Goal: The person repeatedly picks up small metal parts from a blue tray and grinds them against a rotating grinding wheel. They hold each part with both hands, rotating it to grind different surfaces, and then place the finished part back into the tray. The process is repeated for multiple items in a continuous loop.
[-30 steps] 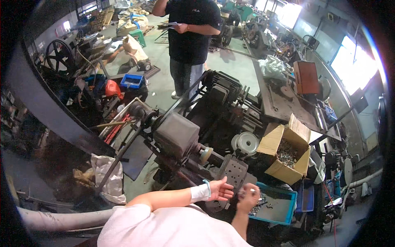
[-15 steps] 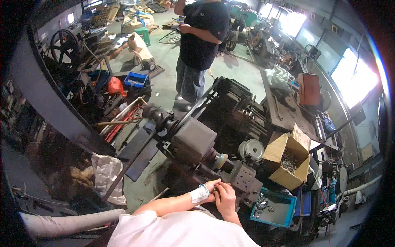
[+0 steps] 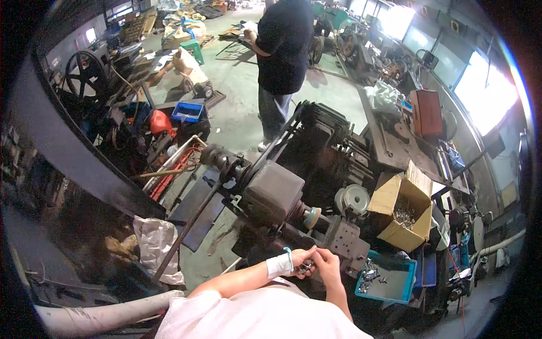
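Note:
My left hand (image 3: 304, 264), with a white wrap and a blue band at its wrist, is cupped around several small metal parts (image 3: 306, 266). My right hand (image 3: 327, 263) meets it from the right, fingertips pinched together against the left fingers. Whatever sits in that pinch is too small to make out. Both hands are just in front of a dark lathe-like machine (image 3: 274, 192), near its metal block with holes (image 3: 344, 242). To the right of my right hand, a teal tray (image 3: 400, 281) contains shiny small metal parts (image 3: 370, 274).
A cardboard box (image 3: 393, 230) of small metal pieces stands beyond the tray. A long rod (image 3: 186, 233) slants left of the machine, beside a white sack (image 3: 156, 246). Behind the machine stands a person in dark clothes (image 3: 284, 53). A large pale pipe (image 3: 107, 316) lies at lower left.
My left hand has turned palm-up, exposing the metal parts in it, while my right hand stays against its fingers. The person behind has turned and shifted right. The whole view has swung slightly.

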